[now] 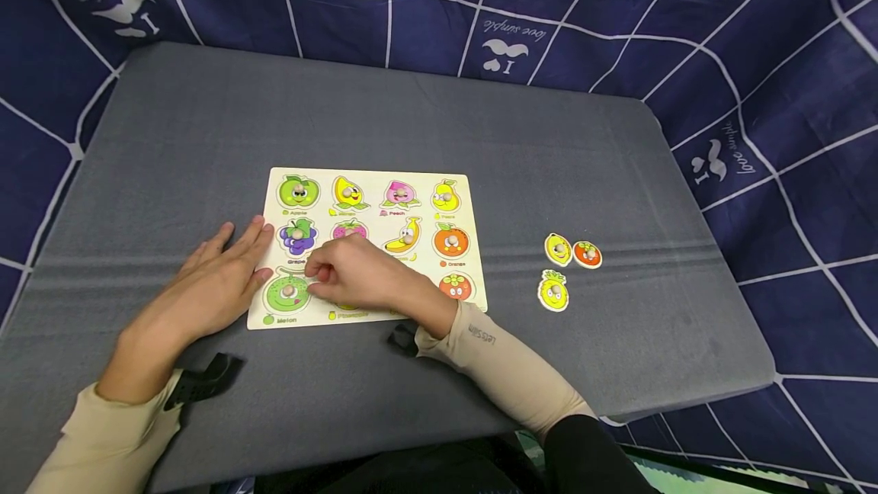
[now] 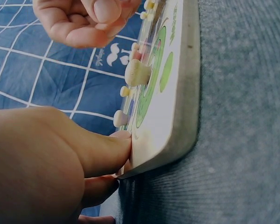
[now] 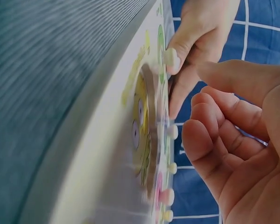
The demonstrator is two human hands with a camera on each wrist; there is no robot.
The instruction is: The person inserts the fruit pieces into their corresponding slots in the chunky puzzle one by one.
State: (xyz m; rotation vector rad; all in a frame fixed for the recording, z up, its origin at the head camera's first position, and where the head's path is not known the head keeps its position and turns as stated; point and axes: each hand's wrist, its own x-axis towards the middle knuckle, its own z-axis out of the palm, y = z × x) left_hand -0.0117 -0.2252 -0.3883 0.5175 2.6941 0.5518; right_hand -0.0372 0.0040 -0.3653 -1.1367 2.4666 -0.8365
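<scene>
A fruit knob puzzle board [image 1: 373, 314] lies flat on the grey table. My left hand [image 1: 218, 284] rests at its left edge, fingers fairly straight, with the thumb [image 2: 102, 151] touching the board near the corner in the left wrist view. Over the lower part of the board hovers my right hand [image 1: 360, 273], beside the melon piece [image 1: 288, 293]. Its fingers [image 3: 198, 137] curl loosely with nothing between them and the thumb. The melon's wooden knob [image 2: 137, 72] stands up from its slot. A pineapple picture [image 3: 141, 126] shows in a recess below the right hand. My right forearm hides part of the bottom row.
To the right of the board lie three loose pieces: a lemon [image 1: 559, 249], a tomato [image 1: 588, 255] and a pineapple [image 1: 552, 291]. The printed tomato slot [image 1: 456, 287] has no knob. A dark blue checked cloth [image 1: 432, 14] surrounds the grey table [image 1: 425, 120].
</scene>
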